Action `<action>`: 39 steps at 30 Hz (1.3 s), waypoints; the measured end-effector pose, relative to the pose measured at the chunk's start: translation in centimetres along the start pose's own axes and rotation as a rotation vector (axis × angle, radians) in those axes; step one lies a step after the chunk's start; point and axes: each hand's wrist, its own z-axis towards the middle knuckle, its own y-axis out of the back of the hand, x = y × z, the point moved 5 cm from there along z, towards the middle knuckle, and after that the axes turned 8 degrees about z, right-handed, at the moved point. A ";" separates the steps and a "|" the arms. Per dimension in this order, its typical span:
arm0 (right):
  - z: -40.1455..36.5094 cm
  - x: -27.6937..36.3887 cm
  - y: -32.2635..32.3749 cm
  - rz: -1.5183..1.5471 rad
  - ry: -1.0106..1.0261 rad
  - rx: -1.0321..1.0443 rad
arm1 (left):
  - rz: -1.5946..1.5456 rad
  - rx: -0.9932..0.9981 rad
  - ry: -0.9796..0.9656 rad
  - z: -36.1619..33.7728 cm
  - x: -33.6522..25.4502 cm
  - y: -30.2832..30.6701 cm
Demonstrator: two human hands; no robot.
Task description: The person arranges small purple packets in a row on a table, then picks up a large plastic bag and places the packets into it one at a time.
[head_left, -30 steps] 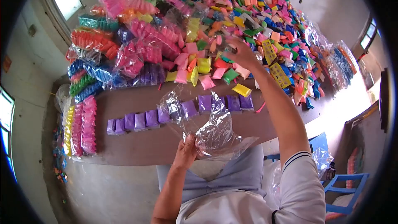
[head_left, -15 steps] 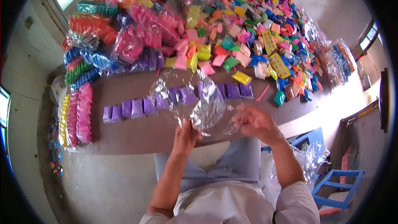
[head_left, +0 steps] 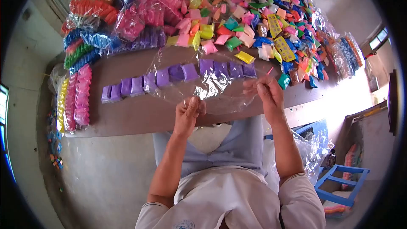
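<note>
Clear bag spread out between two hands

The left hand [head_left: 187, 112] is closed, thumb pressed against curled fingers, on the near edge of a clear bag [head_left: 224, 101]. The right hand [head_left: 268, 95] is partly curled at the bag's right side; its fingertips blur, so whether film is pinched there I cannot tell. The bag hangs spread between them, over the near part of the desk [head_left: 127, 118].

For clean handling, a light pinch near each corner and an even outward pull should stop the thin film folding onto itself. Lifting its far side would help avoid dragging the row of purple packets [head_left: 163, 77], part of which shows through the film; whether any lie inside is unclear.

Beyond the row's right part lies a yellow packet [head_left: 245, 57]; farther back is a heap of mixed packets [head_left: 254, 17], with bagged stacks [head_left: 93, 10] to its left.
</note>
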 end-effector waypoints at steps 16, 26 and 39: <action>-3.0 2.4 -12.4 -0.336 0.333 0.700 | -0.300 0.012 0.275 0.4 0.5 1.0; 9.8 -5.8 -11.7 -0.103 0.080 0.524 | -0.404 0.124 0.725 -6.0 3.3 -3.5; 7.1 -0.8 -6.0 -0.442 -0.133 0.322 | -0.414 0.308 0.684 -8.1 3.9 -3.5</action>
